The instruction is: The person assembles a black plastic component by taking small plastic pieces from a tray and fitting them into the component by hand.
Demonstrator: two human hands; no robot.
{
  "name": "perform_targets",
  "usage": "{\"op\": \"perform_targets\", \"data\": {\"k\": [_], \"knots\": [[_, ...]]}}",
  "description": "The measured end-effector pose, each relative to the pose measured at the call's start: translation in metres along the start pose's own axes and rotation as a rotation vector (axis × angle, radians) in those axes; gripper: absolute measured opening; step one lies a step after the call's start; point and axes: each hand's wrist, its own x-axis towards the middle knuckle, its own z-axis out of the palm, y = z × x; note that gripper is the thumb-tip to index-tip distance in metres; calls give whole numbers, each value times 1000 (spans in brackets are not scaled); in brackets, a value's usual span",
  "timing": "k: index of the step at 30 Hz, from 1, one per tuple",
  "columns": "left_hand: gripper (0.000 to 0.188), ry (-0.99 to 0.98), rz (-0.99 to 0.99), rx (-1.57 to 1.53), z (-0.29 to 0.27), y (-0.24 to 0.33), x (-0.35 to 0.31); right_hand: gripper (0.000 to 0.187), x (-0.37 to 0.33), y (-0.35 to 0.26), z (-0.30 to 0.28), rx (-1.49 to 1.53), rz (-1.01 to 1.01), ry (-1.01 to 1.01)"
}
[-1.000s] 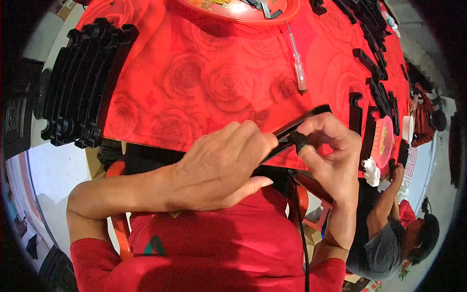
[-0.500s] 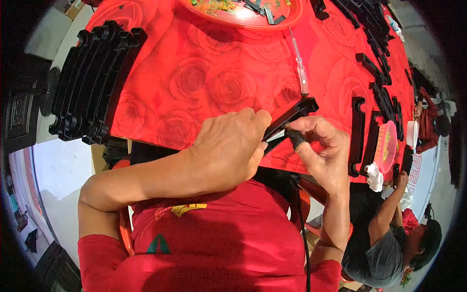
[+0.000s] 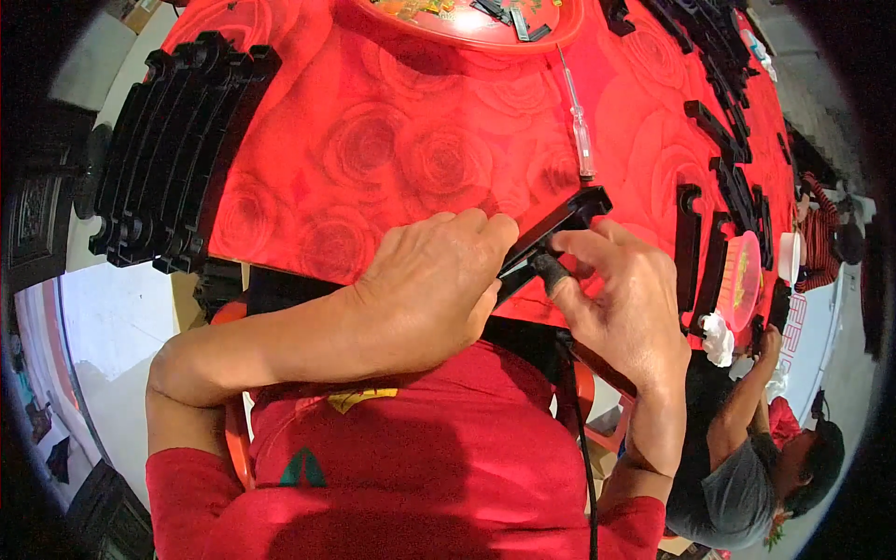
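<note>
My left hand (image 3: 429, 275) is closed around a long black plastic part (image 3: 567, 215), which slants up to the right over the table's near edge. Its far end, with a rounded hook-like shape, sticks out past my fingers. My right hand (image 3: 621, 294) pinches at the middle of this part, index finger and thumb against its underside. A dark cover (image 3: 551, 271) wraps the right thumb's tip. Whether a small piece sits between those fingertips is hidden. Just beyond the part's end lies a screwdriver with a clear handle (image 3: 581, 140).
Similar black parts (image 3: 187, 154) stand in a row at the left. A red tray (image 3: 448, 39) with small pieces lies at the far side. More black parts (image 3: 689, 243), a pink basket (image 3: 740, 280) and crumpled white tissue (image 3: 718, 338) lie right, near a co-worker (image 3: 737, 495).
My right hand has turned and shifted slightly right and down, its fingers now more bent under the black part. My left hand keeps its hold almost unmoved.
</note>
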Motion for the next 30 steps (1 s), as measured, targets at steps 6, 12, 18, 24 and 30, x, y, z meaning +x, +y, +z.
{"op": "perform_targets", "data": {"k": [6, 12, 18, 24, 30], "knots": [[25, 1, -45, -13, 3, 1, 3, 22, 5, 4, 8, 135, -19, -31], [23, 39, 14, -25, 5, 1, 0, 24, 1, 2, 10, 205, 39, 12], [22, 13, -12, -11, 4, 5, 7, 23, 7, -2, 6, 126, -82, -16], [23, -33, -43, 1, 3, 7, 10, 26, 5, -11, 5, 69, -112, 29], [22, -4, -51, -5, 4, 9, 9, 22, 8, -3, 8, 86, -153, 30]]}}
